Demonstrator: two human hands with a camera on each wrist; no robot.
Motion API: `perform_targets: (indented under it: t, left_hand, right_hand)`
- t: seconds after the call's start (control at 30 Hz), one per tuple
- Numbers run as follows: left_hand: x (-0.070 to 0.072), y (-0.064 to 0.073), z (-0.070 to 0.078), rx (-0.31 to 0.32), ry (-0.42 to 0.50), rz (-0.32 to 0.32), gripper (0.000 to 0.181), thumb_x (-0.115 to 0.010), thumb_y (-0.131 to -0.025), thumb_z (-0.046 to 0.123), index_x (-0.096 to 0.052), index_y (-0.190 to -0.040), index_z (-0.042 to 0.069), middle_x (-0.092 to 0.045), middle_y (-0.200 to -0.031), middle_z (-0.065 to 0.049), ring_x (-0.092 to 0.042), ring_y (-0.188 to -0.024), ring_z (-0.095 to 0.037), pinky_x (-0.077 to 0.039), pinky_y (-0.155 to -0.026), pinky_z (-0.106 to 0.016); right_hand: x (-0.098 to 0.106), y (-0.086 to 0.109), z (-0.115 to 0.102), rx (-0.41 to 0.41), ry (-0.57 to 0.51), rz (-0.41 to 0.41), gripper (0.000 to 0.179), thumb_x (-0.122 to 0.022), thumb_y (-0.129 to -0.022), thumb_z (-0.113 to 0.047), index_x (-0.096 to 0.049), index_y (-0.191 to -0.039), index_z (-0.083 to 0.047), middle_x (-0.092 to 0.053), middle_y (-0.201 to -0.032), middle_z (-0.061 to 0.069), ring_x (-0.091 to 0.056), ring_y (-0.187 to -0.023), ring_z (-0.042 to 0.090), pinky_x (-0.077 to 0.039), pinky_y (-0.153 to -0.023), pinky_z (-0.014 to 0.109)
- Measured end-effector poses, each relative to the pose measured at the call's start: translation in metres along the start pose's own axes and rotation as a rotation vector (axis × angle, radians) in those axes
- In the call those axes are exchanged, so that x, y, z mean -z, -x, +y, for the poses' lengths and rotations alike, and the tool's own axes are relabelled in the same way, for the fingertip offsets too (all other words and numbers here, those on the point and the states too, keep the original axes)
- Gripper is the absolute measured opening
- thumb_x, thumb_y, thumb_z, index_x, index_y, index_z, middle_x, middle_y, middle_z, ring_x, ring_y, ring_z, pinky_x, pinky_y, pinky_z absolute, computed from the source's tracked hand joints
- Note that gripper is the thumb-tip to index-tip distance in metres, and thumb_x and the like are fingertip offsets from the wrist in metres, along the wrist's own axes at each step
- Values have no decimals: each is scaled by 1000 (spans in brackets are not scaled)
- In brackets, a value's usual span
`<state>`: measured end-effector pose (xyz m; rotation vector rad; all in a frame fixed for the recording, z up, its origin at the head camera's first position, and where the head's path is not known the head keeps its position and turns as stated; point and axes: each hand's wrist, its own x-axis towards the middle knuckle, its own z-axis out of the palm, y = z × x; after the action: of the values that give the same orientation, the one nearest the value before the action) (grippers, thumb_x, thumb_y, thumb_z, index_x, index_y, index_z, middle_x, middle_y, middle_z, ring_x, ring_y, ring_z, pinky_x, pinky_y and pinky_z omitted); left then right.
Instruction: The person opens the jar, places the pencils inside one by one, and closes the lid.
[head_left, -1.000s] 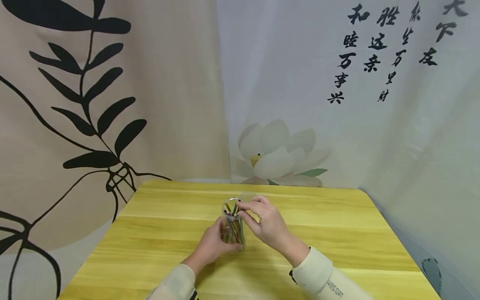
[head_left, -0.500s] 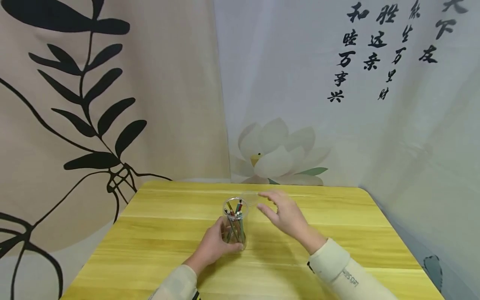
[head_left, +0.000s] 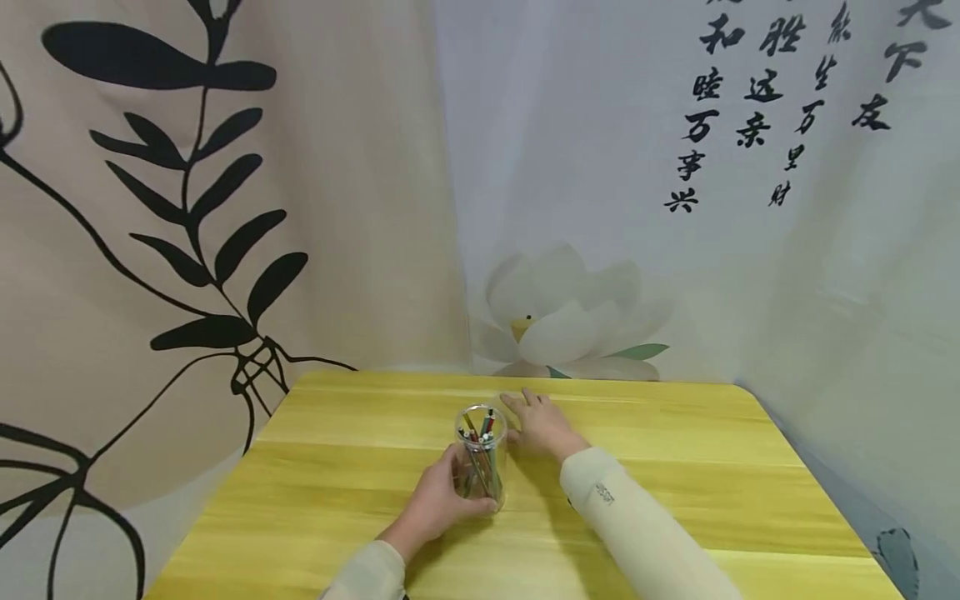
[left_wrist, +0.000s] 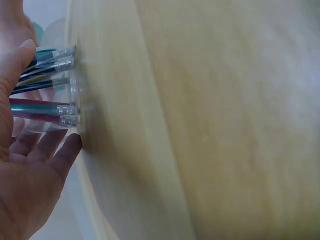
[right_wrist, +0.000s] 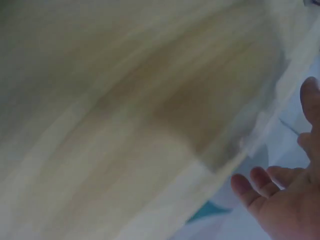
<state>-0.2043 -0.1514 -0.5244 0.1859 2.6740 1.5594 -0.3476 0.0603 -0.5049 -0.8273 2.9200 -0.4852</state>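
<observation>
A clear plastic jar [head_left: 481, 467] of colored pencils [head_left: 483, 427] stands upright on the table. My left hand [head_left: 441, 497] grips the jar low down, thumb at the front and fingers round the left side. In the left wrist view the pencils' ends show through the jar's base, between thumb and fingers. Just behind and to the right of the jar, my right hand [head_left: 542, 423] reaches low over the table with its fingers spread. A blurred, see-through flat piece like a lid [right_wrist: 245, 142] lies close to those fingers in the right wrist view.
The yellow wood-grain table [head_left: 645, 467] ends at a back edge just beyond my right hand. Behind it hangs a cloth backdrop [head_left: 375, 208] with printed leaves, a lotus and writing.
My right hand has left the pencils at the jar's mouth, swung right, then moved to the table behind the jar. The left hand keeps its grip. The head view has shifted slightly.
</observation>
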Motion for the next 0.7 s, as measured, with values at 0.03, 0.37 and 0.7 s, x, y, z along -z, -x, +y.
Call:
perform_targets:
  t: [0.03,0.37,0.7]
  left_hand:
    - [-4,0,-1,-3,5,-6,87,-99,-76,31,-51,-146,11,-69,-140,-13,-64,-133,-38,-51,-115,-62]
    - [-9,2,-6,-23,-35,36,87,-100,-73,32,-54,-143,11,-72,-132,-10,-66,-129,-35,-54,-113,-60]
    - [-3,1,-4,-58,-75,44,73,-100,-73,31,-56,-127,11,-74,-121,-8,-70,-119,-31,-59,-105,-56]
  right_hand:
    - [-4,-2,-1,-5,17,-8,69,-66,-106,-43,-40,-166,-23,-32,-171,30,-40,-150,57,-40,-123,68]
    - [-28,-15,3,63,131,39,55,-61,-108,-43,-54,-157,-21,-49,-159,32,-55,-138,54,-51,-114,66]
    - [-5,82,22,231,0,68,34,-86,-88,-26,-78,-118,-13,-76,-124,14,-71,-111,37,-63,-95,55]
